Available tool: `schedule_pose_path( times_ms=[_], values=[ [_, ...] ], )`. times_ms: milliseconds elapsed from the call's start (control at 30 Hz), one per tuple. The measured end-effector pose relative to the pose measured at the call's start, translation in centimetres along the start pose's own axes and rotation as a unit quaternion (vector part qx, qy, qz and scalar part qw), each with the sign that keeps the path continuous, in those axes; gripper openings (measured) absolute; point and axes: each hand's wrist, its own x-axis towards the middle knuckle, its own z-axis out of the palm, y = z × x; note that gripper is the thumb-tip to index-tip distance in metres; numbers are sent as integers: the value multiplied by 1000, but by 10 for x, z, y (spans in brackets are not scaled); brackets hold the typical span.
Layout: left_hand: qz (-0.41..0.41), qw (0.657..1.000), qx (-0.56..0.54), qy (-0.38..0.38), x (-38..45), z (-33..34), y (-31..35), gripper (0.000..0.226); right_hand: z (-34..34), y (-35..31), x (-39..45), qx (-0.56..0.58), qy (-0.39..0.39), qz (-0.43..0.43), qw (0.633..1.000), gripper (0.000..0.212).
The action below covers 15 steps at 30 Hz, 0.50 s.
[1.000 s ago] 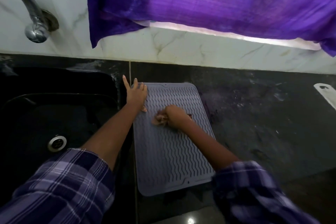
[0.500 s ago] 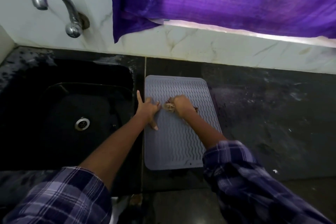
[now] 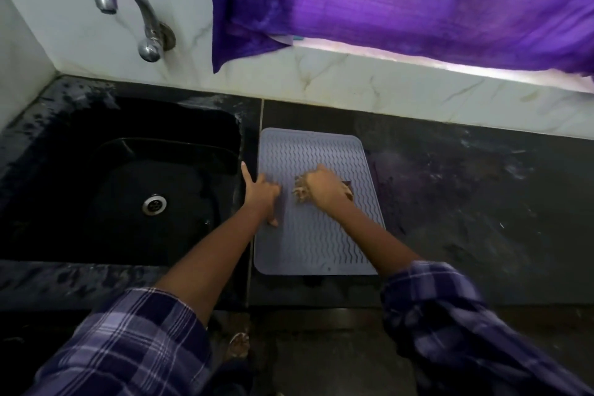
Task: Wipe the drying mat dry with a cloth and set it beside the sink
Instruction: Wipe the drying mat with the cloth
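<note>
The grey ribbed silicone drying mat [image 3: 316, 228], long axis twelve-to-six, is pressed by the flat left hand [image 3: 261, 194] while the brown crumpled cloth [image 3: 300, 193], at three o'clock, is gripped by the right hand [image 3: 324, 185].

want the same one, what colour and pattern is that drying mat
Pale lavender-grey drying mat with raised wavy ridges across its surface, seen best in the head view.

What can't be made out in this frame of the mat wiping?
- Crumpled brownish cloth, head view: mostly hidden under the right hand.
- Grey ribbed silicone drying mat: wetness unreadable, too dim.
- Black sink basin: interior too dark.
- Left hand: fingertips blurred.
</note>
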Motion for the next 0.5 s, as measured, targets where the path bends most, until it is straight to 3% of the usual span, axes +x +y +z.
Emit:
schedule_pose_path(
  times_ms=[167,300,400,500],
  values=[
    [-18,999,-17,30,-12,11,8,80,66,-14,-39,40,27,-46,998,33],
    [-20,999,-23,29,-18,7,5,82,77,22,-100,84,-91,-96,988,38],
    [-25,999,26,-8,-25,-6,14,80,50,32,-88,112,-145,-71,980,19],
    [-28,997,49,-43,-30,-13,30,87,20,26,-48,166,-47,-24,985,21]
  ],
)
